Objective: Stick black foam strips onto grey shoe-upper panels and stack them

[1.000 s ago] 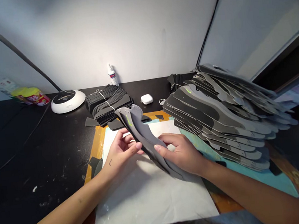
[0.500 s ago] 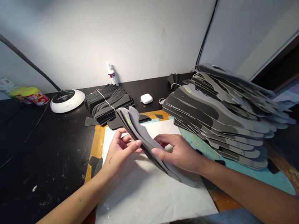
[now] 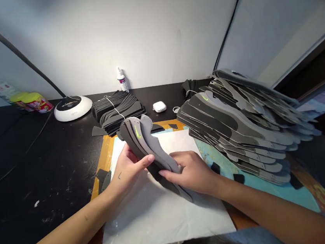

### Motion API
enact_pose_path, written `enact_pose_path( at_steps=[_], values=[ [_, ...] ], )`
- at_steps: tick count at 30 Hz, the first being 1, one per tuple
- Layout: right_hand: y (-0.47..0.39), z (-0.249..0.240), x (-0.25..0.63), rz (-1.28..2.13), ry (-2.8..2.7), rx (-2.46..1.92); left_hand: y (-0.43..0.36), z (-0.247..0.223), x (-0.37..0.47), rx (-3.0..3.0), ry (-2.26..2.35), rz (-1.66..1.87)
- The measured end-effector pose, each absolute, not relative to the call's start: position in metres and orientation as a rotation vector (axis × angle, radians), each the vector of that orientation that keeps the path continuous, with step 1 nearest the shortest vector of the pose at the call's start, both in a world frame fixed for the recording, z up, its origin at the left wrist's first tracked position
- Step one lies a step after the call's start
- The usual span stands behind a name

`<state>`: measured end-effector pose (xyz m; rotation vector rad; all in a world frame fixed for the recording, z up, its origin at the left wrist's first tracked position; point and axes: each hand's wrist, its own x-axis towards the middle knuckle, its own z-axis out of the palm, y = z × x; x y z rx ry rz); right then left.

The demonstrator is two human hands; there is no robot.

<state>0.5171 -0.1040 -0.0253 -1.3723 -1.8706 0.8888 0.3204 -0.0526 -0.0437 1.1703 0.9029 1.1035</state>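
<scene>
Between both hands I hold a long, curved shoe upper piece (image 3: 153, 151) in layered black and grey, with a small yellow-green swoosh near its far end. My left hand (image 3: 132, 164) grips its left edge, thumb on top and most fingers hidden underneath. On the right edge, my right hand (image 3: 193, 171) pinches the piece with the thumb on its face. It is tilted above a white sheet (image 3: 150, 225). To the right lies a large fanned stack of similar shoe upper pieces (image 3: 239, 129).
A tied bundle of black pieces (image 3: 120, 109) lies behind my left hand. Farther back are a white bottle (image 3: 121, 80), a small white case (image 3: 159, 106) and a lamp base (image 3: 73, 108). Yellow-lidded containers (image 3: 35, 102) stand at far left. Black scraps (image 3: 103, 179) lie beside the sheet.
The shoe upper piece has turned so that more of its face shows toward me. My right hand has shifted slightly down along it, still gripping.
</scene>
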Motion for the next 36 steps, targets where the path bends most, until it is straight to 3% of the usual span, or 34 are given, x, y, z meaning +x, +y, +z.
enact_pose_path(
  at_steps=[8, 14, 22, 31, 36],
  values=[
    [-0.097, -0.03, 0.524, 1.149, -1.786, -1.284, -0.053, -0.04, 0.316, 1.206, 0.944, 0.783],
    [-0.1, -0.028, 0.522, 1.168, -1.842, -1.103, -0.059, -0.025, 0.318, 1.271, 0.845, 0.87],
    [-0.096, -0.031, 0.522, 1.281, -1.689, -1.242, -0.057, -0.042, 0.315, 1.326, 1.002, 0.78],
    [-0.101, -0.035, 0.524, 0.494, -2.017, -1.264, -0.05, -0.041, 0.318, 1.404, 1.101, 0.931],
    [-0.099, -0.034, 0.525, 0.251, -2.042, -1.216, -0.05, -0.041, 0.316, 1.437, 1.044, 0.928]
  ],
)
